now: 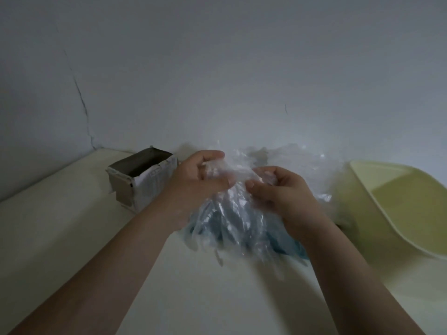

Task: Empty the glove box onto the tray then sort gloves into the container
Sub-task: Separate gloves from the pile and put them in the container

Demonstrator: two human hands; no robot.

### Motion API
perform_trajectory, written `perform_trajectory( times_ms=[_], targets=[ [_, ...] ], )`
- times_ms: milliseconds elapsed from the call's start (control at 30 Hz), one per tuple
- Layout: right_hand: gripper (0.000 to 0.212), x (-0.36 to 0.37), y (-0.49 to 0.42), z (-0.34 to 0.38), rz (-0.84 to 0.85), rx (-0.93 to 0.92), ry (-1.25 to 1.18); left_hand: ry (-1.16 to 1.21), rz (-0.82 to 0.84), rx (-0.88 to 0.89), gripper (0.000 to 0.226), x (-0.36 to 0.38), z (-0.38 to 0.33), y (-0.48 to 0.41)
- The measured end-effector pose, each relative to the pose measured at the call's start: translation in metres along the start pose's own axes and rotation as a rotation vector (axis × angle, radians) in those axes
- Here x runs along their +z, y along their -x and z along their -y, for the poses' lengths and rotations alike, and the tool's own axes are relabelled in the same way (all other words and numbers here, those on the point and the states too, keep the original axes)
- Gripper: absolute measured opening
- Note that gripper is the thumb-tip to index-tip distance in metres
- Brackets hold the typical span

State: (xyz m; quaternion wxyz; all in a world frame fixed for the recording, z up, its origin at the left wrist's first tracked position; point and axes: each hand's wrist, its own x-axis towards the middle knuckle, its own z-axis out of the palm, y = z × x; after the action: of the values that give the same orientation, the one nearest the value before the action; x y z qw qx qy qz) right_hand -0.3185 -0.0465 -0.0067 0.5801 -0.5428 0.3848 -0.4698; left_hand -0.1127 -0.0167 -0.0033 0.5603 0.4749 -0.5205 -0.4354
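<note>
Pinching the clear gloves [238, 215] in both your left hand [200, 181] and right hand [278, 191], you are apparently separating them; peel slowly, one apiece.

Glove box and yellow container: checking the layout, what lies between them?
In the head view, a heap of clear gloves lies between glove box and yellow container, gripped by the left hand and right hand.

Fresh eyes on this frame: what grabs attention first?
The left hand and right hand grip a crumpled heap of clear plastic gloves at centre. The open glove box stands to their left; a pale yellow container lies at the right edge.
</note>
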Motion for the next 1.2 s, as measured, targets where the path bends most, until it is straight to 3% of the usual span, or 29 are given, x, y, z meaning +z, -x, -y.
perform_trajectory(
  times_ms=[167,233,333,500,667,767,867,967,1100,1200],
  targets=[
    [0.036,-0.005,-0.011,-0.006,-0.095,0.003,-0.071,0.144,0.042,-0.318,0.028,0.009,0.006,-0.006],
    [0.04,-0.004,-0.013,-0.007,-0.091,-0.001,-0.054,0.019,0.051,-0.289,0.015,0.007,0.015,-0.006],
    [0.037,-0.005,-0.014,-0.008,-0.058,0.01,-0.051,-0.094,0.017,-0.214,0.016,0.001,0.03,-0.008],
    [0.014,-0.013,-0.014,-0.005,-0.075,-0.002,-0.09,-0.049,0.014,-0.195,0.053,-0.009,0.028,-0.01],
    [0.009,-0.013,-0.013,-0.006,-0.162,-0.003,-0.085,0.06,-0.08,-0.156,0.014,-0.013,0.016,-0.01],
    [0.012,-0.014,-0.011,-0.004,-0.091,0.045,-0.069,0.083,-0.033,-0.136,0.045,-0.016,0.011,-0.007],
    [0.027,-0.015,-0.008,0.0,0.09,0.114,-0.068,0.04,0.014,-0.097,0.055,-0.015,0.007,-0.003],
    [0.022,-0.012,-0.005,-0.001,0.091,0.121,-0.063,0.051,0.084,-0.162,0.047,-0.01,0.007,0.0],
    [0.02,-0.007,-0.007,-0.004,0.016,0.097,-0.094,0.013,0.119,-0.299,0.053,-0.005,0.01,0.002],
    [0.016,-0.012,-0.01,-0.005,-0.041,0.025,0.006,0.155,0.103,-0.34,0.032,-0.006,0.005,0.0]
  ],
)
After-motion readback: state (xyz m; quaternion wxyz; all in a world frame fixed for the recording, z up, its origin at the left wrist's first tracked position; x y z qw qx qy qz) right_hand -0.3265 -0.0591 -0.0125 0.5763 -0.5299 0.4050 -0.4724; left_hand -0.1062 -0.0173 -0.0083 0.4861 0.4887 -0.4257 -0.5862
